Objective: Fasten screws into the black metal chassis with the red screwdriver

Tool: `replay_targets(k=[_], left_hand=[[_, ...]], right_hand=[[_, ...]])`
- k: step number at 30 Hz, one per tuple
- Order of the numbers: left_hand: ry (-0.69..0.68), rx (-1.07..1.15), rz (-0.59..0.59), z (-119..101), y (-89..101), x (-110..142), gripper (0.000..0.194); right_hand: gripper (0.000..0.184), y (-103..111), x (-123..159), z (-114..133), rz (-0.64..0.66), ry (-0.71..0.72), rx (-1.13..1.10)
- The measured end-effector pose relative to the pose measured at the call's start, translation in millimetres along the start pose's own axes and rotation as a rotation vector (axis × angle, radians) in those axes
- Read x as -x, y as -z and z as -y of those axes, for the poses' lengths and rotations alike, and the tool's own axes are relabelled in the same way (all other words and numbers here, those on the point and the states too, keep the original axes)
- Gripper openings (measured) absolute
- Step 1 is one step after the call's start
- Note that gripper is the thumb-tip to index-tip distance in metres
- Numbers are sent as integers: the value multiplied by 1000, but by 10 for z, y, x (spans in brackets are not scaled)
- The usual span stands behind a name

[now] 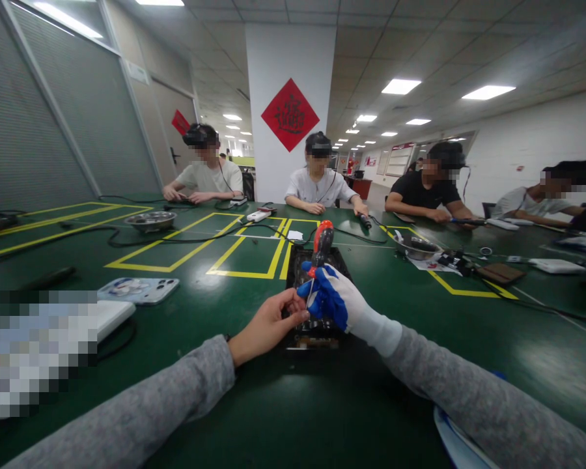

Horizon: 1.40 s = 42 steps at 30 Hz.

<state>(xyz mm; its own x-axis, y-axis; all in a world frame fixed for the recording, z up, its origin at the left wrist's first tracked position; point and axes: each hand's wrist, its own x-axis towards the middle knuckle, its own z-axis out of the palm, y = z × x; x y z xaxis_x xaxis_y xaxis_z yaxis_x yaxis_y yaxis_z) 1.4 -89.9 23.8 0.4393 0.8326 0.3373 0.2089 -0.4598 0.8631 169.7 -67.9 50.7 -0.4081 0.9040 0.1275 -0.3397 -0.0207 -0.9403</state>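
Observation:
A screwdriver point(323, 241) with a red and black handle stands nearly upright over a black, tray-like device casing point(342, 264) on the table in front of me. My right hand point(339, 298), in a white glove with blue-coated fingers, is closed around the screwdriver below its handle. My bare left hand point(272, 320) pinches at the lower end of the thin shaft. Whatever is between those fingertips is too small or hidden to make out. Both hands cover much of the casing's middle; a brownish strip point(317, 341) shows at its near end.
A phone point(139, 290) and a white box point(112, 319) lie left. Metal bowls stand farther off, one left point(150, 221), one right point(417, 247). Black cables point(215, 236) cross the yellow-taped green table point(215, 404). Several people sit along the far side. A brown wallet-like item point(501, 274) lies right.

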Motion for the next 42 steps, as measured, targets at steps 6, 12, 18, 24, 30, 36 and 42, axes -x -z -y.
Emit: replay_targets(k=[6,12,18,24,30,36,42], left_hand=[[-24,-29,33,-25,22,8,21],[-7,-67,19,-28,43,-8,21],[-17,-82,52,-8,61,11,24],[-7,-80,52,-15,44,8,22],[-6,-57,54,10,70,-4,23],[-11,-118,77,-9,52,0,26],[7,-94,67,4,69,-4,25]], right_hand=[[41,13,-6,-12,-6,15,1],[41,9,-9,-16,-8,36,0],[39,2,7,28,-37,2,-8],[39,2,13,35,-67,-6,19],[41,26,-11,-3,1,10,-19],[43,-74,55,155,-88,-44,131],[43,-75,38,112,-82,-21,61]])
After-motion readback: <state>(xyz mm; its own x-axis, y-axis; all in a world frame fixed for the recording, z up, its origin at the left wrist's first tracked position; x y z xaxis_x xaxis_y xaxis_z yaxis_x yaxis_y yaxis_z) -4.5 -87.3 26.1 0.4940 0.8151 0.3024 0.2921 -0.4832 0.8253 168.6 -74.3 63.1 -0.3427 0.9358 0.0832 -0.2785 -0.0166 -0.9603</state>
